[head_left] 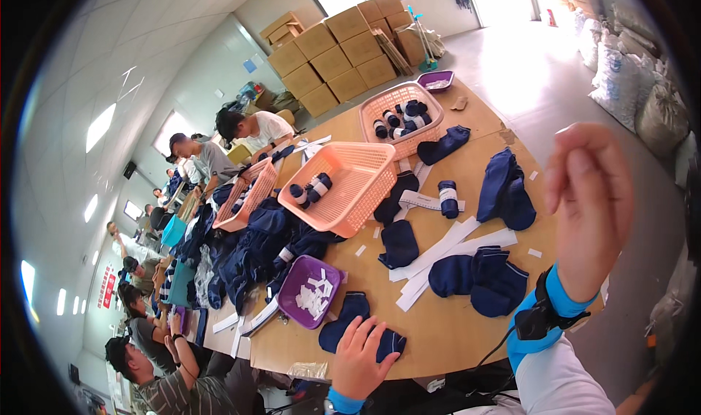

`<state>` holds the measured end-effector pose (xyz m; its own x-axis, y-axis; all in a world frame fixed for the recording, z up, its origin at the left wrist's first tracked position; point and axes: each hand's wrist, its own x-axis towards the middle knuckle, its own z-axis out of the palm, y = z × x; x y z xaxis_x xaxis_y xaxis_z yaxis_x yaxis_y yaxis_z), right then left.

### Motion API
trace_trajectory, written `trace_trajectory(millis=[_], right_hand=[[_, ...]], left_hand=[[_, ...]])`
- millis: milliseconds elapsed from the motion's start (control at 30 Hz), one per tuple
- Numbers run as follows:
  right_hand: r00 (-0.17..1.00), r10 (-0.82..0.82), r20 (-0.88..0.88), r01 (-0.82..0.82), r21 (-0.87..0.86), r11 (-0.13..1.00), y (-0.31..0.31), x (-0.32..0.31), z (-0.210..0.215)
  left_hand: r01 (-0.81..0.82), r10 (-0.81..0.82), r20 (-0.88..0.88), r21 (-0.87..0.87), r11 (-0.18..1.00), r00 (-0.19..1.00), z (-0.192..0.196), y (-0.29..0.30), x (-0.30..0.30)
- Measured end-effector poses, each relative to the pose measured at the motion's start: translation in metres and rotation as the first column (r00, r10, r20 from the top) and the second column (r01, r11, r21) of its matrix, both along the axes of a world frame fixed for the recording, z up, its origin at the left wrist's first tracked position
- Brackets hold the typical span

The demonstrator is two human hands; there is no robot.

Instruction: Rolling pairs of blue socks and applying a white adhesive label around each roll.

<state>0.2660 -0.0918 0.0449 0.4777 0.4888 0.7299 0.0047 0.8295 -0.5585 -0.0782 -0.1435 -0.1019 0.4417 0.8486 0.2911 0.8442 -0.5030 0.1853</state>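
My left hand (359, 360) lies flat with spread fingers on a pair of navy socks (350, 314) at the near edge of the wooden table (445, 327). My right hand (590, 199) is raised in the air above the table's right side, fingers loosely curled, holding nothing. A blue wristband with a black strap sits on that wrist. Under and left of the raised hand lies a folded pair of navy socks (478, 276). Long white paper strips (445, 248) lie between the sock pairs.
A purple tray (310, 287) of white labels sits left of my left hand. Two salmon baskets (343, 181) (401, 115) hold rolled socks. A rolled sock (448, 198) and loose navy socks (505, 188) lie nearby. Several seated people work along the left; cardboard boxes (343, 50) are stacked behind.
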Motion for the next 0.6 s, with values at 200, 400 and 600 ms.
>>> trace_trajectory(millis=[200,400,600], right_hand=[[0.698,0.252,0.670,-0.140,-0.218,0.966,-0.006,-0.070,0.001],[0.261,0.458,0.849,-0.081,-0.454,0.887,-0.015,-0.137,-0.113],[0.109,0.368,0.923,-0.076,-0.362,0.929,-0.049,-0.158,-0.217]], left_hand=[[-0.083,0.083,0.224,-0.012,0.997,0.971,-0.080,-0.023,-0.022],[-0.220,0.158,0.451,0.090,0.971,0.878,-0.069,-0.018,-0.053],[-0.711,0.657,0.310,0.105,0.695,0.687,-0.099,-0.009,-0.088]])
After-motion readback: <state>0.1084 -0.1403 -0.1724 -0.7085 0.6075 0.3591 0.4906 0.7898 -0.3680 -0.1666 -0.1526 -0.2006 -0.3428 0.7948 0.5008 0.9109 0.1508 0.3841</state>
